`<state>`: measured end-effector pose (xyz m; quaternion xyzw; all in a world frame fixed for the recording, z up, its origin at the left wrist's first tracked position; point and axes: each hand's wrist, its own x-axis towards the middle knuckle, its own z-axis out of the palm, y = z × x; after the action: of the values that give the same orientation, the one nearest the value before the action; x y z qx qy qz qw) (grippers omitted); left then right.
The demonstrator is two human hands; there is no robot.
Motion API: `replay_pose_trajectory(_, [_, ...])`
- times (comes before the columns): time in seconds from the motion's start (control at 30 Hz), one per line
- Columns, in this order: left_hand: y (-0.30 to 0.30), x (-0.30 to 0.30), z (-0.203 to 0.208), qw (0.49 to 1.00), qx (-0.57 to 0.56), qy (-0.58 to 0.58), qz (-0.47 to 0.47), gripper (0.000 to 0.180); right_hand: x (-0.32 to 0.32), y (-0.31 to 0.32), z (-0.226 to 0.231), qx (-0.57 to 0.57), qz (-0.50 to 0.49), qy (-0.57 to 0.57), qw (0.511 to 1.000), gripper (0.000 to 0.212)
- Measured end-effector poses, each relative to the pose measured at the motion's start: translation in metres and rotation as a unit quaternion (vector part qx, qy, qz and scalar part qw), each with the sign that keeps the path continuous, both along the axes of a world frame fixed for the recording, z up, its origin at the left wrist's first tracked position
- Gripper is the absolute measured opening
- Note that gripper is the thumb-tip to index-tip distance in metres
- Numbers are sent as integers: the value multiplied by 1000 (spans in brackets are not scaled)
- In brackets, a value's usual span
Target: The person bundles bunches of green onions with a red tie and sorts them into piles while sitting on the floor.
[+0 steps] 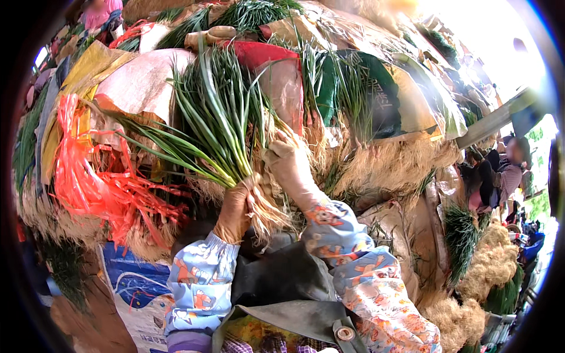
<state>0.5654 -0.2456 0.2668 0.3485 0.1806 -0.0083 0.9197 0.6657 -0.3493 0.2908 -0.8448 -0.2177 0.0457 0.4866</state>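
Observation:
My left hand (235,207) is closed round the pale lower ends of a bunch of spring onions (226,126). Their long green leaves fan up and to the left, and the whitish stem ends and roots hang out below the fist. My right hand (289,167), in a pale glove, is just right of the bunch with its fingers curled in beside the stems. What lies between those fingers is too small to make out. Above and ahead, more spring onions (353,94) lie with their straw-coloured roots (388,167) toward me.
Red plastic strips (88,170) hang over the pile at left. Sacking, pink (147,76) and dark green (368,97), covers parts of the heap. A blue-and-white sack (138,288) lies at lower left. Root clumps (491,259) and a person (506,170) are at right.

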Motion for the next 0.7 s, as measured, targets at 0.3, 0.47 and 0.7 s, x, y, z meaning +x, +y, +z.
replay_pose_trajectory(0.3, [-1,-6,16,980,-129,-148,-4,27,59,-10,-22,-41,-217,-19,975,25])
replay_pose_trajectory(0.47, [6,-3,-3,984,-136,-104,40,43,66,-61,-18,-305,189,-127,925,18])
replay_pose_trajectory(0.7, [-20,17,-8,953,-251,-133,-100,29,164,-59,13,-394,-96,-104,908,33])
